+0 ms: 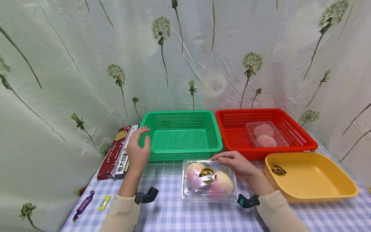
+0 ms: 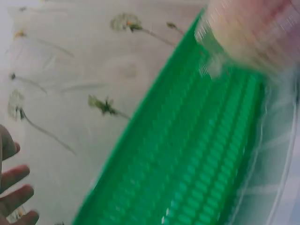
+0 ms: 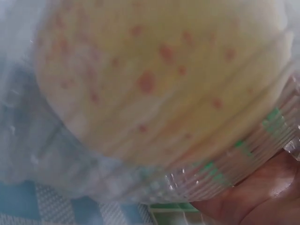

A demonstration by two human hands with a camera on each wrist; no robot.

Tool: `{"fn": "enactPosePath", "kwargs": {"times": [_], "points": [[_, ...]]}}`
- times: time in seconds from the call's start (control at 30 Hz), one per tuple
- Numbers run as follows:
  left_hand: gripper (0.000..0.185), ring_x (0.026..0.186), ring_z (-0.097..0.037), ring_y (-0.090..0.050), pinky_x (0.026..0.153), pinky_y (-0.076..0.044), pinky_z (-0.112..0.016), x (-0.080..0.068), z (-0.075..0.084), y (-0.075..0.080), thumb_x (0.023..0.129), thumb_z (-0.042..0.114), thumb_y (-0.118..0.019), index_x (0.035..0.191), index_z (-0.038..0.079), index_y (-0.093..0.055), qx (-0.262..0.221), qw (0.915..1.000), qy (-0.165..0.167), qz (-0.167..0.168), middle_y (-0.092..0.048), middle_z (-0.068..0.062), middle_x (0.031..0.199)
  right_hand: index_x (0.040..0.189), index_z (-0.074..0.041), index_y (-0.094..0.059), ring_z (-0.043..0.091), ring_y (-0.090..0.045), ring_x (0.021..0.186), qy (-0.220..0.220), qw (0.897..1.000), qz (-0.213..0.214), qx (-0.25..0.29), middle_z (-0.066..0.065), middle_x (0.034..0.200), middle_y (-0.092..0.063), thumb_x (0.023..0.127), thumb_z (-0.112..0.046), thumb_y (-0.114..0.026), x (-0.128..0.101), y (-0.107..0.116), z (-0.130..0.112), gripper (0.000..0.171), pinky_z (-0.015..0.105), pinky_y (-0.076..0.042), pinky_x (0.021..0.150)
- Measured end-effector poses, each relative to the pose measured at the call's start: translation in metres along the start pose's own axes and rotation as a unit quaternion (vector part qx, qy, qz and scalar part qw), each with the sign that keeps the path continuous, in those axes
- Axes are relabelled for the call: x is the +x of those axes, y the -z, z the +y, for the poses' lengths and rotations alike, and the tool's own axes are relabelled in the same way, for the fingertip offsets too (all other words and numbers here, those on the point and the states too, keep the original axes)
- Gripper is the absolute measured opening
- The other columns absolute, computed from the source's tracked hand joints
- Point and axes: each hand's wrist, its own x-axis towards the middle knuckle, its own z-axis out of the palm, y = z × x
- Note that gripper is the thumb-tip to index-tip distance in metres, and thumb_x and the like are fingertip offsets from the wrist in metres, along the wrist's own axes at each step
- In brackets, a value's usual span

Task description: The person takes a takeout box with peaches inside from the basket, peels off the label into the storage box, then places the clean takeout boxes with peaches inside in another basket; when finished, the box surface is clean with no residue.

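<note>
A clear plastic clamshell (image 1: 209,197) holding two peaches (image 1: 219,184) is in front of me, a round dark label (image 1: 207,175) on its lid. My right hand (image 1: 239,163) grips the box at its upper right corner, fingers along the far edge. In the right wrist view one peach (image 3: 159,79) fills most of the picture behind the plastic, and part of the right hand (image 3: 262,192) shows below it. My left hand (image 1: 139,151) is raised and holds nothing, fingers apart, between the spaghetti packet (image 1: 114,153) and the green basket (image 1: 185,150).
At the back right stands a red basket (image 1: 266,149) with another peach pack (image 1: 264,135) inside. A yellow basin (image 1: 313,174) sits in front of it. A purple-wrapped candy (image 1: 84,205) and a small yellow packet (image 1: 104,202) lie on the checked cloth at left.
</note>
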Motion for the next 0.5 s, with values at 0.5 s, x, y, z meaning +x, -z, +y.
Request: {"fn": "enactPosePath", "kwargs": {"times": [0.5], "points": [[0.026,0.100,-0.015,-0.070,0.088,-0.057,-0.033,-0.015,0.048,-0.001,0.100,0.016,-0.060,0.125,0.016,-0.066,-0.090,0.9046,-0.073,-0.410,-0.071,-0.004,0.121,0.124,0.008,-0.063,0.011,-0.059,0.114,-0.042,0.995,0.041,-0.083,-0.007,0.119,-0.069,0.104,-0.016,-0.051,0.000,-0.006,-0.003,0.033,0.026,-0.050,0.098]]}}
